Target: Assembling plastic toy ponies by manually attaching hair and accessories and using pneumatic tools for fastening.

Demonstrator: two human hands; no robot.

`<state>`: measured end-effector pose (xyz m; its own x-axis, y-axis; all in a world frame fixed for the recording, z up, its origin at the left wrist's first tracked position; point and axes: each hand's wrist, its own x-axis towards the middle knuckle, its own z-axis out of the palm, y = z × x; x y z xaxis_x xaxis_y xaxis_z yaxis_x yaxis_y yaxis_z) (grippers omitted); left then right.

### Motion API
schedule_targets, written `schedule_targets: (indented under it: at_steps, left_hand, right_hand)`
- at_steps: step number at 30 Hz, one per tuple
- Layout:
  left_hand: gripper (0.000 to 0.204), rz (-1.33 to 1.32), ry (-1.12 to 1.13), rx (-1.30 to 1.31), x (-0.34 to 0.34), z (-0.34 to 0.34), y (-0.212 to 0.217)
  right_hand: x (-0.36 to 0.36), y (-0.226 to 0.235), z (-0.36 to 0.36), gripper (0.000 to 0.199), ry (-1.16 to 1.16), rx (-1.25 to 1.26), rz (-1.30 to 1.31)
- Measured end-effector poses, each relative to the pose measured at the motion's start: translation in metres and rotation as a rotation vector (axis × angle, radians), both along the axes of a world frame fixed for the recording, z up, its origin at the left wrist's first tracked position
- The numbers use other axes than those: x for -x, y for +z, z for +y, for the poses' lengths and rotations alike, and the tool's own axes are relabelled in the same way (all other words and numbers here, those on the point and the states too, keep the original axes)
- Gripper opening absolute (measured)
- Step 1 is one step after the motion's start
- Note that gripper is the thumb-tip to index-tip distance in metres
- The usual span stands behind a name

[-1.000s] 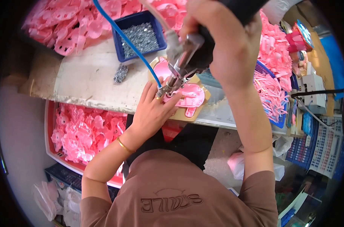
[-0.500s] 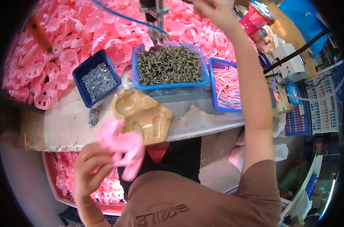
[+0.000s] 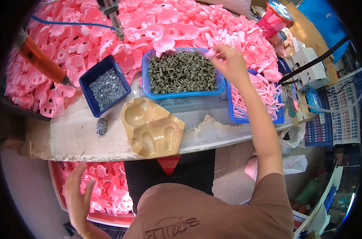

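Note:
My left hand [image 3: 78, 195] has its fingers apart and holds nothing, above a red crate [image 3: 97, 218] of pink plastic parts [image 3: 105, 183]. My right hand [image 3: 232, 65] reaches over the right end of a blue tub [image 3: 181, 95] full of small grey-green clip-like pieces [image 3: 183, 71]. Its fingertips are pinched on a small pink plastic piece [image 3: 210, 54], partly hidden by the fingers. On the table's near edge lies a tan moulded holder [image 3: 153, 127], its hollows bare.
A dark blue tray [image 3: 92, 104] of small screws stands left of the tub, a small screw heap [image 3: 101, 126] below it. An orange driver [image 3: 43, 59] and a metal tool [image 3: 111, 16] on a blue hose hang over piled pink shells [image 3: 89, 40]. A blue basket [image 3: 250, 120] holds pink sticks.
The pink part has left my left hand, which has opened and moved lower left. My right hand has come down from the top to the tub. The hanging tools have swung.

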<state>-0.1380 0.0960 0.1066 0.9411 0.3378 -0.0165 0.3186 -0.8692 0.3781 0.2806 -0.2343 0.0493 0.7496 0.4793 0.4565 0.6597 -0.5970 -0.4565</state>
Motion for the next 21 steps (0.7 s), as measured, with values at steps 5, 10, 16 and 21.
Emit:
schedule_targets:
  at_steps: [5, 10, 16, 21]
  left_hand:
    - [0.070, -0.237, -0.255, 0.544, -0.106, -0.074, -0.037]
    - [0.064, -0.389, -0.559, 0.335, -0.151, -0.106, -0.072]
    - [0.047, -0.404, -0.462, 0.214, -0.132, -0.097, -0.080]
    - [0.050, -0.369, -0.522, 0.023, -0.116, -0.089, -0.096]
  right_hand:
    - [0.109, 0.018, 0.028, 0.020, 0.601, -0.123, 0.277]
    - [0.153, 0.025, 0.033, 0.022, 0.727, -0.124, 0.648]
    - [-0.014, 0.000, 0.012, 0.021, -0.041, -0.033, 0.131]
    - [-0.125, -0.031, 0.008, 0.032, -0.466, 0.478, -0.524]
